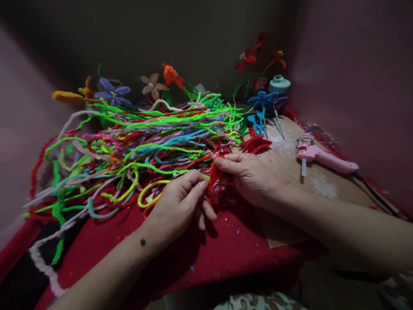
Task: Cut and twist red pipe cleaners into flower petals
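Observation:
Between my two hands, over the front of the table, is a red pipe-cleaner petal (213,181). My right hand (245,174) pinches its upper end between thumb and fingers. My left hand (185,198) is closed at its lower left side, thumb against forefinger, with the other fingers loosely curled below. Part of the petal is hidden by my fingers. Just behind my hands lies a large heap of pipe cleaners (167,133) in green, pink, purple, blue and red. Near my right hand, red pipe-cleaner petals (256,143) rest on a board.
A pink glue gun (325,158) lies on the brown board (287,129) at right, its cord trailing off. Blue pipe-cleaner flowers (264,101) and a pale teal bottle (279,84) stand behind. Finished flowers (112,92) line the back. Yellow-handled scissors (150,193) lie by my left hand on red cloth (226,254).

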`<state>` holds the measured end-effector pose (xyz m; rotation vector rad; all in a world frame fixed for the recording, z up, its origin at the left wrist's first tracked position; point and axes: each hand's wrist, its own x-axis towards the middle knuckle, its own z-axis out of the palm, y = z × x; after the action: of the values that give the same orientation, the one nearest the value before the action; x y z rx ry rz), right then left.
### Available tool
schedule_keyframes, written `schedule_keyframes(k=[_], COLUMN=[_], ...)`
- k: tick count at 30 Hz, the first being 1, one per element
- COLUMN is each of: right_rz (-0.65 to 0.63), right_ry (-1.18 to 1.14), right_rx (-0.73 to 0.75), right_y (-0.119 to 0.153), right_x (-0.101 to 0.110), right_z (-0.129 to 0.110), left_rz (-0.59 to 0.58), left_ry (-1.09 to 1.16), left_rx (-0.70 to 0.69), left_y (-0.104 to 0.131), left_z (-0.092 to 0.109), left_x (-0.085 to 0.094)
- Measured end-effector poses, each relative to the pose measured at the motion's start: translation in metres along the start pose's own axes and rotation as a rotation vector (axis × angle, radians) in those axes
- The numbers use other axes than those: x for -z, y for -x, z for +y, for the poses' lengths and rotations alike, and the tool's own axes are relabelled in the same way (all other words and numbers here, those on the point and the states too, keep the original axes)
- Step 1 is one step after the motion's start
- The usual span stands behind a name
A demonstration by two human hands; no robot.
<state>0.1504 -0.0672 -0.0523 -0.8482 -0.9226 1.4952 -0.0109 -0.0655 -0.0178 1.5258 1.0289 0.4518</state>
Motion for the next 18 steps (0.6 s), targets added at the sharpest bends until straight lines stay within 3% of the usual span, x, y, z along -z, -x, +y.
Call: schedule_keyframes(k=[5,11,18], right_rz=[0.007,0.056,-0.126], right_ry=[0.084,0.159,0.072], right_rx=[-0.023,-0.049,-0.119], right_y=[0.0009,0.0041,0.0075], right_x=[-0.0012,-0.0043,-0.0051], right_z=[-0.0041,-0.0078,0.0000], left_rz=[-0.022,0.058,0.131], left_ry=[-0.030,-0.034,-0.001], left_rx=[0.015,-0.067,-0.089], left_y=[-0.0022,-0.0043,-0.0049], left_z=[-0.0011,0.0005,-0.0011], left_x=[0.0017,0.0060,0.0063])
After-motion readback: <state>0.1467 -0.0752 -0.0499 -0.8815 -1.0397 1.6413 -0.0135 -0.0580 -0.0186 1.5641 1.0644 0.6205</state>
